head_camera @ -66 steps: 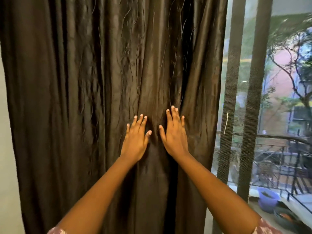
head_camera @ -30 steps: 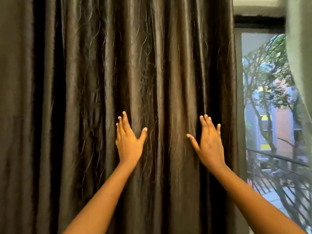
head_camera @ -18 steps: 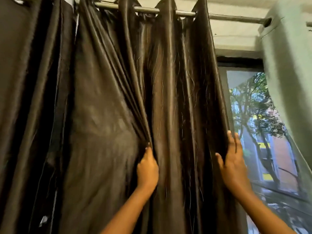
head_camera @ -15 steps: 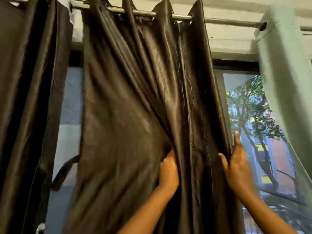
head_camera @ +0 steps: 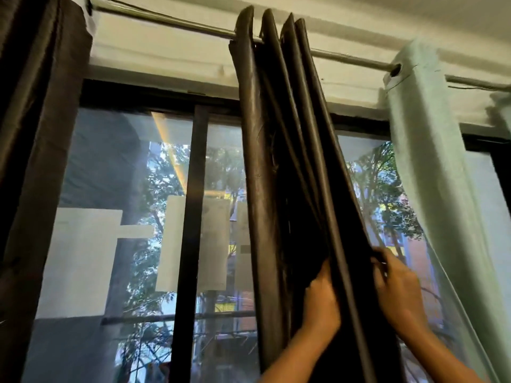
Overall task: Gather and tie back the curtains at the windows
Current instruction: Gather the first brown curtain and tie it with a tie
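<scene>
Both hands' fingers (head_camera: pixel 380 261) buried in bunched dark curtain (head_camera: pixel 290 161) folds

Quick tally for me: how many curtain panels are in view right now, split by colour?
Dark brown curtain panels: 2, one bunched on the rod and gripped by the left hand and right hand, one hanging at the left edge.
Pale green curtain panels: 1, on the right.
Total: 3.

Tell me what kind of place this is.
Probably a room in a home: dark brown satin curtain on a metal curtain rod, black-framed sliding glass window, trees and buildings outside.
</scene>
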